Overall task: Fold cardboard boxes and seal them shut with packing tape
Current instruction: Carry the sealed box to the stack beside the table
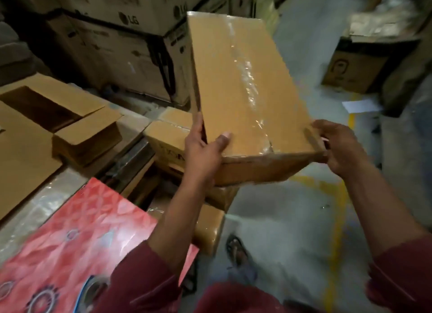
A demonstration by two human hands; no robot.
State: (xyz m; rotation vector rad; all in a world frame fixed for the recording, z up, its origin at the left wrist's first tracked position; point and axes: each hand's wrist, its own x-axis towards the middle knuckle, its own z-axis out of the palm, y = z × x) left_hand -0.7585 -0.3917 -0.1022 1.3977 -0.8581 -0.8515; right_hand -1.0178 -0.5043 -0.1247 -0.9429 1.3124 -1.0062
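Tape (245, 74) runs the length of the sealed box (233, 97), so I judge the step in hand is setting this finished one aside, best done by keeping it level between both hands and lowering it squarely onto the sealed boxes (168, 135) stacked below rather than dropping a corner. The box is held off the floor, tilted away from me, its near end between my hands: my left hand (203, 149) grips the near left corner with thumb on the top face, and my right hand (339, 144) pinches the near right corner, fingers curled around its edge.
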